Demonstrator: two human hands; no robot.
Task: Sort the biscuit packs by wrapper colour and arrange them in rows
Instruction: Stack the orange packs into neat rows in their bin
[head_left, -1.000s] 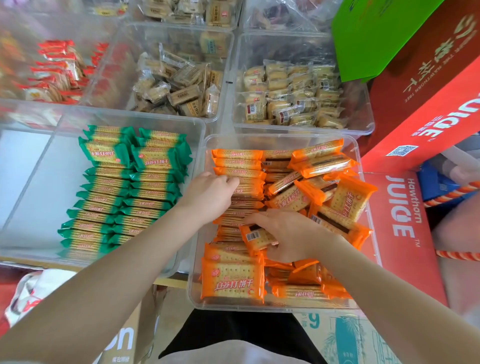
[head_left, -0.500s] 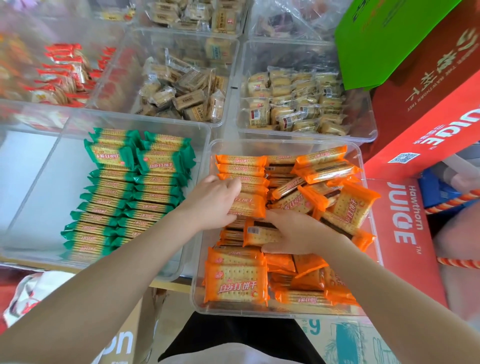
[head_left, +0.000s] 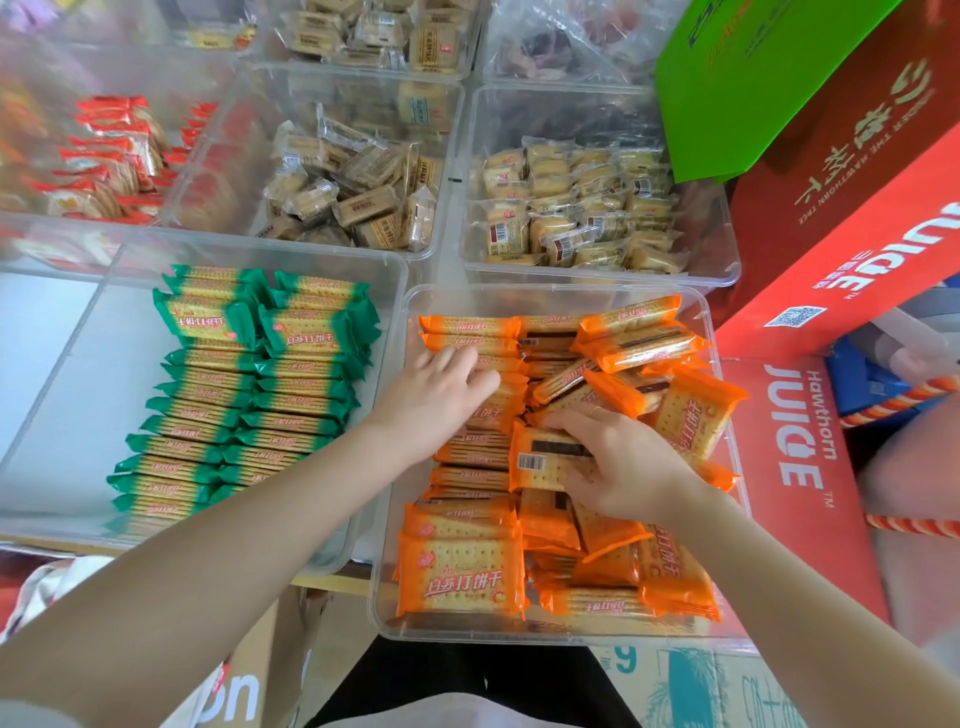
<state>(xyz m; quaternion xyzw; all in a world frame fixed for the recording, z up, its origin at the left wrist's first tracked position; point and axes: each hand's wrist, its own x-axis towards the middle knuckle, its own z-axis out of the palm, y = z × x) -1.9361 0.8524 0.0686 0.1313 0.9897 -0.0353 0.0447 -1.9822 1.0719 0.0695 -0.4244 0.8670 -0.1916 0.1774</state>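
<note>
In the head view, an orange pack (head_left: 545, 460) was gripped by the right hand (head_left: 623, 467) over the near-right orange bin (head_left: 727, 519) — probably for adding to the left row, steadied there by the left hand's (head_left: 436, 400) curled fingers — green packs (head_left: 249, 395) already lying rowed left.

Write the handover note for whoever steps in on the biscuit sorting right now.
Left hand: fingers curled onto the standing orange row in the orange bin.
Right hand: grips one orange pack, barcode side up.
Done: green packs stand in two rows in the green bin; the orange left column is mostly lined up.
Left: the bin's right side holds a loose orange jumble; row it.
</note>
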